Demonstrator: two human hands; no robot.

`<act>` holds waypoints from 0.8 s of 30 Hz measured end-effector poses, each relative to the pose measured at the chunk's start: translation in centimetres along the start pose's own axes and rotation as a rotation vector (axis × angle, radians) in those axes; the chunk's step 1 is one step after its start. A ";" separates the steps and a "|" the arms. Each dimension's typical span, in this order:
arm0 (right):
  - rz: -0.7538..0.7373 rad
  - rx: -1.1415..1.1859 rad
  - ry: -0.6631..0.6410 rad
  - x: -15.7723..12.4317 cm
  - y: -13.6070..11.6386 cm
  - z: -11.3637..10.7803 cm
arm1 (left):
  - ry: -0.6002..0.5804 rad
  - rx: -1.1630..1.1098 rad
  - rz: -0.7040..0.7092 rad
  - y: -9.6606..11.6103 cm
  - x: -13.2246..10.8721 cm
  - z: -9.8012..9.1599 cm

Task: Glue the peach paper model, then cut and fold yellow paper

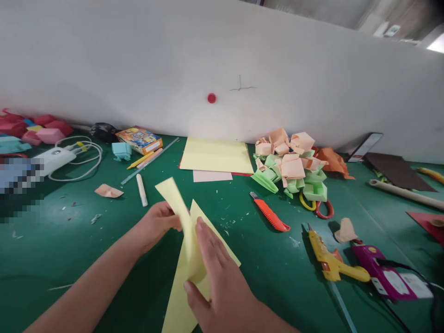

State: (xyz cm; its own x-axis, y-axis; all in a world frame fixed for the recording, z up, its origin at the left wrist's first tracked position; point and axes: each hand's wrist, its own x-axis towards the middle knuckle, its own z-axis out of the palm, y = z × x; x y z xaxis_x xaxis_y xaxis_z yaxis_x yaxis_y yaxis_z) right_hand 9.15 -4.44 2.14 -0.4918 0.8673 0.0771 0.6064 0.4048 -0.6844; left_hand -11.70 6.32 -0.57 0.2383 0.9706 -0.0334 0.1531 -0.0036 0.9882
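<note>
A pale yellow sheet of paper (177,287) lies on the green table in front of me, with a folded part standing up from it. My left hand (154,226) pinches the left edge of that raised part between thumb and fingers. Stretched out over the paper's right side is my right hand (222,286), its fingers straight and its thumb spread to the left. The palm hides part of the sheet. An orange-red utility knife (271,213) lies to the right of the paper, and a white glue stick (142,190) lies beyond my left hand.
Stacked yellow paper (217,155) rests against the white partition. Folded peach and green paper pieces (291,164) are heaped near scissors (324,209). A yellow glue gun (329,259) and a purple power strip (383,273) with cords lie right. A white charger (55,159) is left.
</note>
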 end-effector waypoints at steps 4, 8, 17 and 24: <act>0.126 -0.071 -0.155 -0.6 1.6 0.3 | 0.182 0.169 -0.108 0.6 1.0 -2.9; 0.186 -0.172 -0.151 -1.6 3.5 0.5 | 0.469 0.481 -0.168 0.8 1.1 -4.9; 0.359 -0.386 0.071 -2.1 6.3 -1.2 | 0.619 1.170 0.184 0.4 0.6 -2.3; 0.376 -0.394 0.074 -1.6 6.7 -1.4 | 0.299 1.364 0.208 -2.1 0.5 -1.0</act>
State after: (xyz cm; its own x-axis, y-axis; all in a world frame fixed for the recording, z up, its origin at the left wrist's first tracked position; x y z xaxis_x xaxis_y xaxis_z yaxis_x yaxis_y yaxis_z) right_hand 14.89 -2.70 -1.56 -0.1591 0.9854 -0.0600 0.9270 0.1282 -0.3524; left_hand -12.85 7.06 -2.53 0.1875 0.9367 0.2956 0.9765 -0.2103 0.0468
